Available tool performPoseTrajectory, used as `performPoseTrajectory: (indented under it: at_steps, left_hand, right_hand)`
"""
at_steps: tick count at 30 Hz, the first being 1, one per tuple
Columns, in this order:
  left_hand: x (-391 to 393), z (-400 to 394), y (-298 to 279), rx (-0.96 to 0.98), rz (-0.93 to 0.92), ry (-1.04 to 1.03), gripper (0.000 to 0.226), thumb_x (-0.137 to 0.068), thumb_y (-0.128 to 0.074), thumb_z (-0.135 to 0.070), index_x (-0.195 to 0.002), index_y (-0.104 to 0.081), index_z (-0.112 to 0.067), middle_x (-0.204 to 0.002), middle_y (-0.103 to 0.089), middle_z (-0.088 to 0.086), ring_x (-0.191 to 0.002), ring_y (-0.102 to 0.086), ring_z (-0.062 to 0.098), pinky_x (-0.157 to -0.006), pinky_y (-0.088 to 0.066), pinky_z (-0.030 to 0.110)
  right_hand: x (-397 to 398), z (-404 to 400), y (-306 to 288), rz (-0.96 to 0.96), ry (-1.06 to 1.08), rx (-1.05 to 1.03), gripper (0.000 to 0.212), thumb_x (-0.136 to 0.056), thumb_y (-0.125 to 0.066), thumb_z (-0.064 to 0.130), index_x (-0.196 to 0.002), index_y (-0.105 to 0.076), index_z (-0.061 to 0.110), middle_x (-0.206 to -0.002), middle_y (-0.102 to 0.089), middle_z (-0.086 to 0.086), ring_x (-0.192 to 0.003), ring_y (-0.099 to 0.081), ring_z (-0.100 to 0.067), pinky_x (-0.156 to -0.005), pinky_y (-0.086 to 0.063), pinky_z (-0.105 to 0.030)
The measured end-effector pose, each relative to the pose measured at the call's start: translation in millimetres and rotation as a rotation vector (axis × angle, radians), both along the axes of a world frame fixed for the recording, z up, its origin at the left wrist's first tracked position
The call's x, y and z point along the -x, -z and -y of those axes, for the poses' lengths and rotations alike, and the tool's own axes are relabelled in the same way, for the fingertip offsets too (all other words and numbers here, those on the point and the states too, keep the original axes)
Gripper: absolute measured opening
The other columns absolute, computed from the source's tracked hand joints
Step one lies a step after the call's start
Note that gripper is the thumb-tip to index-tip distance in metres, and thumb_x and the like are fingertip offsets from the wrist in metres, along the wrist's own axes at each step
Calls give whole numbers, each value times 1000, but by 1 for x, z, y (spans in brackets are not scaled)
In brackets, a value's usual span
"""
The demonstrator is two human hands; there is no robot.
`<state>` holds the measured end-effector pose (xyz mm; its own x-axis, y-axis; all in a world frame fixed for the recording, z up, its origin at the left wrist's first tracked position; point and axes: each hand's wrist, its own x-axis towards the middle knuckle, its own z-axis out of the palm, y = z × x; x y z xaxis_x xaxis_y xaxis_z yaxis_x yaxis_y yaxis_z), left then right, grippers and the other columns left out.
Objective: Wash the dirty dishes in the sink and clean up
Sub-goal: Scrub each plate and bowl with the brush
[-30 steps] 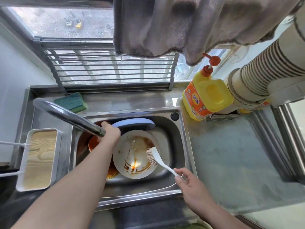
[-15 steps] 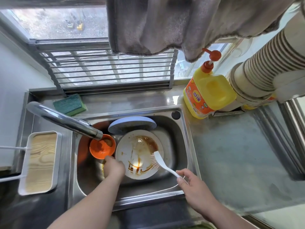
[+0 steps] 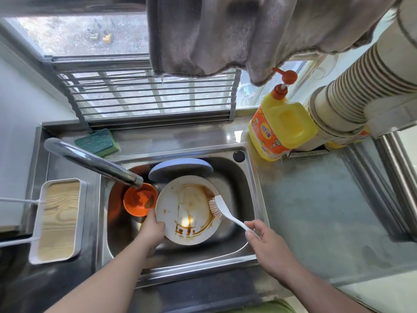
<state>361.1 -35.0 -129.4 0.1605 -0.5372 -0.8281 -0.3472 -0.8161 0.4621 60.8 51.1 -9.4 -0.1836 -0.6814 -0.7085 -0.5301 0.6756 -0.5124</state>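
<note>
One head-worn wide-angle view looks steeply down, close over the sink (image 3: pixel 252 177), window toward 12 o'clock.

White plate (image 3: pixel 187 211) brown-smeared, orange bowl (image 3: pixel 140 199), yellow bottle (image 3: pixel 284 125).

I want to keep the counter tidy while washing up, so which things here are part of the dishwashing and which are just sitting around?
In use: white plate, gripped by left hand; dish brush, held by right hand; orange bowl; blue plate; sink; faucet.

Lying about: sponge; detergent bottle; wooden tray; hanging towel.
</note>
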Motion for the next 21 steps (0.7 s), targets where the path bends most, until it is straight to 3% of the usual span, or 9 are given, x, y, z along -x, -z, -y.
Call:
performPoseTrajectory:
  at_steps: [3,6,10,12,15,16,19,21]
  left_hand:
    - [3,-6,-12,-42,-209,-207,54,-104,-46,2,-138,-45,-39,-128,-60,6,-113,-65,38,-84,-62,61]
    - [9,-9,-29,-45,-321,-332,39,-111,-43,-11,-138,-46,-39,-126,-65,10,-108,-70,39,-80,-63,60]
    - [1,-12,-34,-16,-361,-438,30,-115,-33,-33,-139,-48,-43,-127,-67,9,-109,-69,39,-81,-62,62]
    - [0,-11,-35,-5,-365,-474,29,-115,-31,-38,-137,-48,-45,-126,-68,7,-109,-69,38,-82,-61,63]
    - [8,-16,-33,-11,-362,-508,38,-113,-26,-50,-144,-44,-38,-129,-67,5,-107,-68,29,-79,-61,47]
    - [12,-19,-32,-33,-375,-544,44,-111,-25,-55,-145,-45,-36,-130,-67,7,-108,-68,31,-82,-61,48]
    - [9,-25,-30,-84,-400,-632,45,-107,-25,-65,-139,-47,-42,-129,-70,12,-112,-70,40,-88,-57,69]
    - [2,-26,-28,-56,-403,-639,45,-107,-26,-63,-141,-46,-42,-129,-70,12,-112,-70,38,-88,-57,68]
  right_hand:
    - [1,7,-10,-50,-163,34,15,-105,-48,44,-113,-56,54,-91,-72,11,-84,-66,-6,-83,-55,-35]
    - [-1,21,-21,-137,-393,28,24,-107,-41,45,-126,-53,52,-80,-69,6,-71,-63,-13,-69,-51,-36]
    - [-1,30,-31,-342,-552,18,23,-106,-36,51,-127,-46,48,-92,-70,6,-84,-65,-22,-72,-56,-41]
    - [-19,19,-37,-272,-594,-24,19,-105,-36,54,-120,-45,48,-90,-68,4,-84,-65,-24,-74,-58,-43]
    - [-71,13,-37,-163,-678,-59,23,-104,-35,54,-122,-45,44,-102,-69,-3,-95,-66,-34,-81,-58,-45]
    - [-85,21,-33,-159,-675,-51,24,-105,-34,54,-124,-44,45,-107,-69,-5,-99,-66,-36,-82,-57,-44]
    - [-95,64,-12,-242,-631,-22,26,-105,-32,56,-128,-45,50,-119,-70,-3,-107,-66,-34,-82,-54,-40]
    - [-75,84,-3,-278,-586,-44,28,-103,-33,58,-127,-48,55,-121,-70,1,-110,-66,-30,-83,-54,-39]
